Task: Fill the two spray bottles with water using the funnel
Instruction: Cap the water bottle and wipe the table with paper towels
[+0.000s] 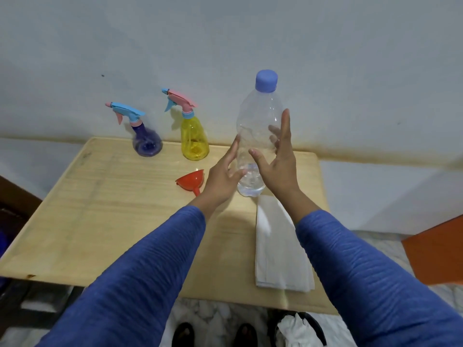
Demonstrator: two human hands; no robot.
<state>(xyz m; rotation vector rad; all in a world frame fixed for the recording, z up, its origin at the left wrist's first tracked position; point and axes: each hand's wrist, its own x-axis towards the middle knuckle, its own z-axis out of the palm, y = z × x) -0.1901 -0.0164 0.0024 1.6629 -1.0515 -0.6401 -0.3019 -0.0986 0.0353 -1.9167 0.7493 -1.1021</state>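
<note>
Tall clear plastic water bottle (pixel 258 136) with blue cap, nearly empty, upright on the pale wooden table (pixel 100 209), flanked by left hand (pixel 223 175) and right hand (pixel 280 159), both spread open, contact with bottle unclear. Red plastic funnel (pixel 191 181) on its side just left of left hand. Purple round spray bottle (pixel 146 142) and yellow spray bottle (pixel 194 139) upright near the wall. Folded white cloth (pixel 278 251) below bottle.

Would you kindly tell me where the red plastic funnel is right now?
The red plastic funnel lies on its side mid-table, just left of the left hand, in front of the yellow spray bottle.
</note>
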